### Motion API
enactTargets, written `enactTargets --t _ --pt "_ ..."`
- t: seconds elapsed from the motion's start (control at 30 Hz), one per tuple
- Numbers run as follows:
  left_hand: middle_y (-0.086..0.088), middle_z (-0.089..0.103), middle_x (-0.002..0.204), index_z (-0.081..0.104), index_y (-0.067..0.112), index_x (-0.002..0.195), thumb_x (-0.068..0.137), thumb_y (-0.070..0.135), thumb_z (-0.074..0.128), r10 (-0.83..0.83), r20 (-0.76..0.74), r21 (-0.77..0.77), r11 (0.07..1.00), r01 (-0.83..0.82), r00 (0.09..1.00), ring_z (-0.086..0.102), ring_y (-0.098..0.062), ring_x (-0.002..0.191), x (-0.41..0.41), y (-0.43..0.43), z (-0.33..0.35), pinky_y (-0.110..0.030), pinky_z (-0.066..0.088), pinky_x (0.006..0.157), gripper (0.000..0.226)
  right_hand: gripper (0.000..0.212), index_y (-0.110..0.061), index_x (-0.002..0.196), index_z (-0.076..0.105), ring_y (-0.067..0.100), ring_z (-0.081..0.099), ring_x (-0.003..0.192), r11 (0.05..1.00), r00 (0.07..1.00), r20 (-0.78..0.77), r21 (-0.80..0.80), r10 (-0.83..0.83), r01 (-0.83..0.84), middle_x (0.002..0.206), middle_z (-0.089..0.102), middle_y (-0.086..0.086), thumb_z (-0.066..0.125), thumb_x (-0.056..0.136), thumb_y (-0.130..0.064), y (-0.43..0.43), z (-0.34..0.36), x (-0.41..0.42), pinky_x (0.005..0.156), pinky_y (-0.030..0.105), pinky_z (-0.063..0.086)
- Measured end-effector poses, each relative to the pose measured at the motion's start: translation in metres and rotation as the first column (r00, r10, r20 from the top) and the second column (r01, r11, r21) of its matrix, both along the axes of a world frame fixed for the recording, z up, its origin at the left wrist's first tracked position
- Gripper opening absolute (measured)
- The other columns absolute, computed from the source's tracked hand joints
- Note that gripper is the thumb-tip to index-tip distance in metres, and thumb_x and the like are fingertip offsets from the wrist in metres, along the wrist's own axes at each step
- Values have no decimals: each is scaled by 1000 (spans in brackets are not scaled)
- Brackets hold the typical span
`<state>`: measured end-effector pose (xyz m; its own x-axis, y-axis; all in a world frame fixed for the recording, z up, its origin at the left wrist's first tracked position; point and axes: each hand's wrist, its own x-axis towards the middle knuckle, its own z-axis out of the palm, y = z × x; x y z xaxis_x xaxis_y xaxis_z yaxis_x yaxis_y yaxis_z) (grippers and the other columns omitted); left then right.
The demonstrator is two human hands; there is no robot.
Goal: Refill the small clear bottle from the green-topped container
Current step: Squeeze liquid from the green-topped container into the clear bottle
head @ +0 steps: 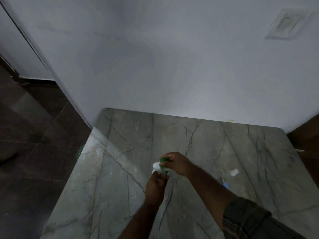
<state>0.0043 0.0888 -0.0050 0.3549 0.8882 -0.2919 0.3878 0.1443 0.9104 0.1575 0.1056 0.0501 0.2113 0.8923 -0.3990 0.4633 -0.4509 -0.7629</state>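
Note:
My left hand (155, 186) grips the small clear bottle (160, 175) upright over the marble table (120, 178). My right hand (177, 163) holds the green-topped container (159, 165) tilted above the bottle's mouth; its white body points left and its green part shows under my fingers. The two hands are close together at the table's middle. Whether liquid is flowing cannot be told.
A small white cap-like piece (234, 172) and a thin tube with a blue end (224, 182) lie on the table to the right. A clear object (98, 151) and something green (79, 150) sit at the table's left edge. A white wall stands behind; dark floor lies left.

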Motion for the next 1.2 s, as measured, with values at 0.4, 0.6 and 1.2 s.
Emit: enactTargets --t 0.4,0.6,1.2 --pt "6 70 86 65 21 97 88 57 40 11 6 3 1000 -11 1000 66 -11 78 4 -2 -2 -20 46 65 44 28 -16 111 70 15 65 95 1000 999 38 3 19 -20 109 72 3 71 85 -27 1 4 -1 79 21 49" --pt "5 71 84 65 20 96 80 77 30 -6 38 4 1000 6 999 66 -11 76 4 -3 6 -22 49 66 68 32 -17 114 70 16 65 100 998 998 9 -32 56 -56 111 71 1 71 85 -30 4 10 4 86 27 49" --pt "2 70 86 65 17 101 99 41 45 -11 2 -49 999 11 1000 64 -12 75 5 0 -1 -21 46 65 31 32 -14 112 71 17 66 101 998 997 36 -22 67 -66 110 72 2 73 84 -30 5 12 4 90 30 50"
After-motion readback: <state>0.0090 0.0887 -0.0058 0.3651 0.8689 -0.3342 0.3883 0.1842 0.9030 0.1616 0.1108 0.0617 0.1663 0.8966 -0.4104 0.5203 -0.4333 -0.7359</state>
